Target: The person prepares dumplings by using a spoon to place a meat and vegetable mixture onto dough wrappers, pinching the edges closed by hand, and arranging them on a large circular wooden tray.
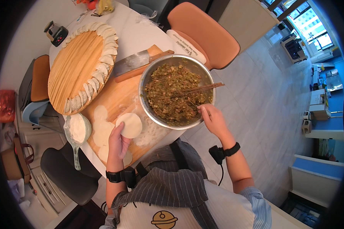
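Observation:
My left hand [118,145] holds a round white dumpling wrapper [130,125] flat on its fingers, just left of a steel bowl [147,76] full of minced green-brown filling [172,93]. My right hand [214,120] is at the bowl's near right rim, gripping a thin utensil [193,104] whose tip reaches into the filling. A pair of brown chopsticks [200,89] lies across the bowl's right side. More wrappers [101,131] lie on the wooden cutting board [118,95] under my left hand.
A round bamboo tray [74,68] rimmed with several folded dumplings stands at the left. A cleaver [132,63] lies on the board behind the bowl. A small bowl of flour [77,128] sits at the table's near left edge. An orange chair [204,32] stands behind the table.

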Demonstrator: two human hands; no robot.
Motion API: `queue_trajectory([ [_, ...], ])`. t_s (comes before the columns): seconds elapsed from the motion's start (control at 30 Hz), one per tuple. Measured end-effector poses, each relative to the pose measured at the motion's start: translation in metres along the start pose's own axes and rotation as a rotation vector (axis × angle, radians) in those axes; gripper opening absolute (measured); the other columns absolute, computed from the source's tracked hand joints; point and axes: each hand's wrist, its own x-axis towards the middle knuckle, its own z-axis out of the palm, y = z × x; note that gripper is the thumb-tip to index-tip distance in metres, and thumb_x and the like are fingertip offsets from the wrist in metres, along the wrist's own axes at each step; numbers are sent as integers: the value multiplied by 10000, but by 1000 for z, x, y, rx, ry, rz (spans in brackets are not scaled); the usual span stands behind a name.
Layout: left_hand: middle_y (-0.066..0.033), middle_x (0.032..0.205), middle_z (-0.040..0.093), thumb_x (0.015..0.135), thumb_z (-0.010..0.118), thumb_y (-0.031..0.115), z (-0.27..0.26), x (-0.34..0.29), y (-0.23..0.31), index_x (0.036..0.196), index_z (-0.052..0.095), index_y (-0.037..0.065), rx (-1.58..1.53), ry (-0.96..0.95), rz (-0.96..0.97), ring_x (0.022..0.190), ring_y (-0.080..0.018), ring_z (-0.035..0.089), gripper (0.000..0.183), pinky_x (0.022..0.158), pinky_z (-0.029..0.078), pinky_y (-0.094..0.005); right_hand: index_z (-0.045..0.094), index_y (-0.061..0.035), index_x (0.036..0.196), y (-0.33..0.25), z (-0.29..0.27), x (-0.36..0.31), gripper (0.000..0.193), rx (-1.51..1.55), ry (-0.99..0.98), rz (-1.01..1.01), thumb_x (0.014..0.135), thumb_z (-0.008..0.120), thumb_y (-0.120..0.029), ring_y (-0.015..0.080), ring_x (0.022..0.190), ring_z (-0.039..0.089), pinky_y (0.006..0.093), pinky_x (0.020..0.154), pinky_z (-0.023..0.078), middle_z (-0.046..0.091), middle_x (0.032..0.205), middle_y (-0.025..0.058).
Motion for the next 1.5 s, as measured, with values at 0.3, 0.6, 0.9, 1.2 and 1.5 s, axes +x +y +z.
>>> queue_trajectory([
  [0.3,-185,1197,540,936,434,170,1,-1,-1,1229,421,-73,8,-18,1,1072,-266,570,381,895,502,-369,598,6,916,-4,7,8,260,113,-206,86,938,435,-194,219,669,593,315,619,484,613,808,115],
  [0.6,-191,1209,530,937,433,177,-5,-3,-1,1237,413,-73,6,0,4,1082,-271,563,391,906,495,-374,607,-3,937,-8,5,2,182,85,-261,-97,904,484,-133,319,790,586,363,703,478,596,862,151],
  [0.9,-189,1216,527,934,444,175,-2,-1,-1,1236,417,-72,22,-12,-4,1090,-265,558,391,927,479,-371,609,19,958,10,-2,-6,243,435,-312,114,942,461,-172,142,671,583,276,659,473,625,817,83],
  [1.2,-177,1203,539,935,440,176,2,5,-6,1223,439,-69,50,-19,-15,1080,-251,563,379,907,483,-354,567,29,988,16,10,10,288,831,-320,498,958,417,-215,118,674,588,231,623,461,644,858,133],
  [1.5,-186,1275,480,963,340,241,45,18,0,1308,344,-64,-119,-267,-182,1155,-286,503,461,974,420,-397,548,37,1028,-43,-6,19,295,1196,-161,392,967,412,-218,154,705,605,243,620,455,646,891,167],
])
